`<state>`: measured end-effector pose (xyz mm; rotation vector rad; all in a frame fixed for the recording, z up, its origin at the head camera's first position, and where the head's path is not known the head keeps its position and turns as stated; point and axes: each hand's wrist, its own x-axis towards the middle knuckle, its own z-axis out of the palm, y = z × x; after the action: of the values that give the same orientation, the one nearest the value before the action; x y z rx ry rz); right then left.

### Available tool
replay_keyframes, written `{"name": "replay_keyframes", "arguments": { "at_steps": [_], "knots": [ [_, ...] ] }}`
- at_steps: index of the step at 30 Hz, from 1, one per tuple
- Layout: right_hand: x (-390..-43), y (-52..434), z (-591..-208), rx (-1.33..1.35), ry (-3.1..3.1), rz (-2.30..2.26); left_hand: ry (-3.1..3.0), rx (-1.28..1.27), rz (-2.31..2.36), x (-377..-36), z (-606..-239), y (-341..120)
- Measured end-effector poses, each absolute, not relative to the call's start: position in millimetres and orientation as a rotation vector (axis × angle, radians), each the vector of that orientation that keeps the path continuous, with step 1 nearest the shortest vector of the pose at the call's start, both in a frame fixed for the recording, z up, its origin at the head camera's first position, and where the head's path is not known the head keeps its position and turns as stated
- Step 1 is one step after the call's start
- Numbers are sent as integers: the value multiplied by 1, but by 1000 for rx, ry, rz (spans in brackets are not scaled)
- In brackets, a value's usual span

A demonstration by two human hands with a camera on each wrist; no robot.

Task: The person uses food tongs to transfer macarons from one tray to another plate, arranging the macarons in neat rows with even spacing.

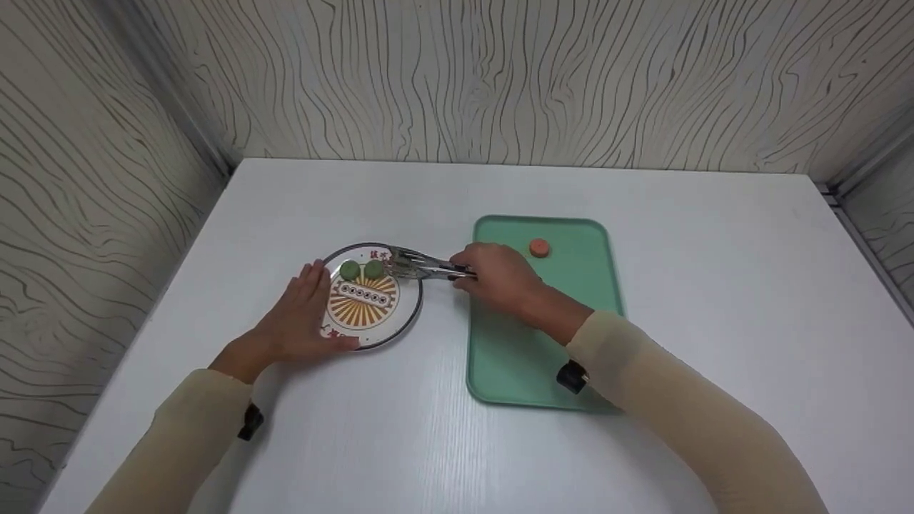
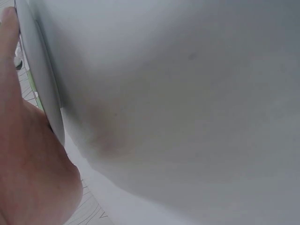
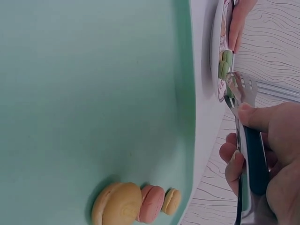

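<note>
Right hand (image 1: 500, 278) gripping shiny, perhaps slotted, tongs (image 1: 414, 265)

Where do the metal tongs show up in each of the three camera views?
Head: tongs at centre-left, held by the right hand, tips over the plate.
Left wrist: not in view; only the plate's rim shows.
Right wrist: tongs at the right edge, tips by the plate.
Shared landmark: the plate.

Shiny polished metal tongs (image 1: 421, 265) with dark handles; glossy printed plate (image 1: 409, 319); beside it, smooth matt green plastic tray (image 1: 514, 357); faintly grained white surface (image 1: 643, 200) beneath.
</note>
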<state>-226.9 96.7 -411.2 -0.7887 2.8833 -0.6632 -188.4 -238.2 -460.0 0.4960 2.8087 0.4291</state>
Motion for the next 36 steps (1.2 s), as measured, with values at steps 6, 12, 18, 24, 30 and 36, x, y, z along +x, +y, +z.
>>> {"name": "replay_keyframes", "arguments": {
  "at_steps": [6, 12, 18, 24, 30, 36],
  "knots": [
    [-228, 96, -414, -842, 2902, -654, 2795, 492, 427, -189, -461, -239],
    [-229, 93, -415, -802, 2909, -639, 2794, 491, 425, -189, -461, -240],
    [-230, 92, -416, -798, 2915, -633, 2794, 493, 429, -189, -461, -239],
    [-229, 91, -415, -796, 2918, -623, 2796, 497, 445, -189, -461, -239],
    [-229, 91, -413, -783, 2914, -612, 2804, 498, 434, -189, -461, -238],
    [-228, 90, -413, -806, 2911, -589, 2794, 484, 427, -189, -460, -238]
  ]
}}
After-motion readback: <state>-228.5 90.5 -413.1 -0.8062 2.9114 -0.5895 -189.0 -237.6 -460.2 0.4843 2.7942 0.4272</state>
